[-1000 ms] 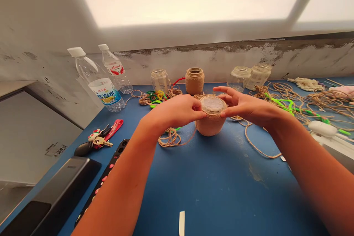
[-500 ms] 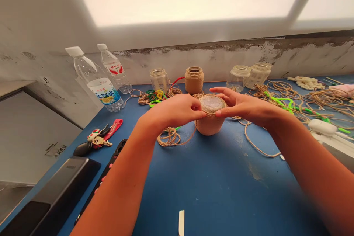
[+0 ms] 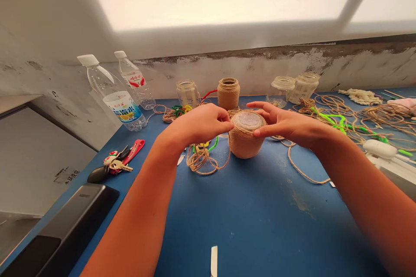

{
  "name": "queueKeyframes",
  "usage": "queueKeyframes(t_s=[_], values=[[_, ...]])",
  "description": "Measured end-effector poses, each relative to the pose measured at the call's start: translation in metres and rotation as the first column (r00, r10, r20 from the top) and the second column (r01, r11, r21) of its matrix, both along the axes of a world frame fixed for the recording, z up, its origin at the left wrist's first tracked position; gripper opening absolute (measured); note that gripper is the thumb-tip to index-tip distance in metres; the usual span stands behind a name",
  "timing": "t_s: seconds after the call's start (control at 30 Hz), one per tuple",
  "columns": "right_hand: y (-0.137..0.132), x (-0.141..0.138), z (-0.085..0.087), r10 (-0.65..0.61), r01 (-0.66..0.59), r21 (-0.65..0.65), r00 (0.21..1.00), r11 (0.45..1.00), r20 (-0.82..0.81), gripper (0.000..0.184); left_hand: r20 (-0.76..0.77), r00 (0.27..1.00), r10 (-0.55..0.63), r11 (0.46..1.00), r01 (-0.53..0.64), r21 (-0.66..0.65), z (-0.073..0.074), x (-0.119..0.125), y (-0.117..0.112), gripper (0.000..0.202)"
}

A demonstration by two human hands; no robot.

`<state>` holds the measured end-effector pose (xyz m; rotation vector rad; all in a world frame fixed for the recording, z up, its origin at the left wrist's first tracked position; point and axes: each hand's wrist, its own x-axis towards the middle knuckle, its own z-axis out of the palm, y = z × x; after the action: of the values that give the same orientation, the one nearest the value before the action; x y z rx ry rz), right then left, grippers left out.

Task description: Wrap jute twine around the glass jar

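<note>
In front of me on the blue table is a jar wrapped in jute twine (image 3: 246, 145), its round glass end facing up. My right hand (image 3: 281, 123) grips it from the right, thumb on the near upper edge and fingers round the far side. At the jar's upper left, my left hand (image 3: 208, 122) is closed in a pinch on the jute twine (image 3: 229, 147). From there the strand hangs down and runs to a loose twine coil (image 3: 202, 160) on the table.
Behind stand another twine-wrapped jar (image 3: 228, 95) and several glass jars (image 3: 284, 91). Two plastic bottles (image 3: 125, 110), keys (image 3: 117, 164) and a dark power bank (image 3: 81, 212) are at left. Tangled twine (image 3: 334, 108) with green pipe cleaners (image 3: 339, 123) and a white device (image 3: 380, 149) lie right.
My left hand has moved left, from the jar's near upper edge to its left side. My right hand keeps its grip, and the jar stays in place. The loose coil has shifted slightly.
</note>
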<state>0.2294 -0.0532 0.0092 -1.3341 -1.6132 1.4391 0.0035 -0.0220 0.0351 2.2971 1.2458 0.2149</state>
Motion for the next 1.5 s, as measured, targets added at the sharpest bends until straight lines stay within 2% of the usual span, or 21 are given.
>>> queueKeyframes(t_s=[0.27, 0.43, 0.7, 0.87, 0.97, 1.1, 1.27, 1.5], values=[[0.002, 0.001, -0.003, -0.045, 0.045, 0.024, 0.999, 0.999, 0.012, 0.086, -0.026, 0.998, -0.056, 0.998, 0.055, -0.010, -0.006, 0.000, 0.004, 0.027], [0.004, 0.004, -0.003, -0.052, 0.052, -0.013, 0.998, 0.999, -0.039, 0.090, -0.044, 0.995, -0.084, 0.996, 0.083, -0.029, -0.009, 0.003, 0.004, 0.027], [0.008, 0.016, -0.011, 0.032, -0.038, -0.031, 0.982, 0.999, -0.186, 0.090, -0.078, 0.989, -0.128, 0.990, 0.124, -0.063, -0.006, 0.006, -0.001, 0.030], [0.007, 0.018, -0.011, 0.079, -0.090, -0.042, 0.973, 0.995, -0.215, 0.091, -0.083, 0.985, -0.153, 0.987, 0.148, -0.065, -0.006, 0.005, 0.001, 0.031], [0.005, 0.012, -0.008, 0.065, -0.074, -0.036, 0.979, 0.997, -0.195, 0.090, -0.072, 0.985, -0.158, 0.986, 0.153, -0.067, -0.005, 0.005, 0.000, 0.030], [0.002, 0.003, -0.006, 0.040, -0.043, -0.020, 0.991, 0.999, -0.127, 0.085, -0.061, 0.986, -0.152, 0.986, 0.148, -0.076, -0.004, 0.004, -0.002, 0.030], [0.002, 0.002, -0.007, 0.062, -0.063, 0.001, 0.994, 0.998, -0.093, 0.084, -0.040, 0.990, -0.136, 0.986, 0.131, -0.105, -0.001, 0.000, -0.003, 0.031], [0.003, 0.000, -0.007, 0.019, -0.019, -0.001, 0.998, 1.000, -0.066, 0.083, 0.027, 0.999, -0.041, 0.998, 0.043, -0.043, 0.003, -0.003, -0.002, 0.027]])
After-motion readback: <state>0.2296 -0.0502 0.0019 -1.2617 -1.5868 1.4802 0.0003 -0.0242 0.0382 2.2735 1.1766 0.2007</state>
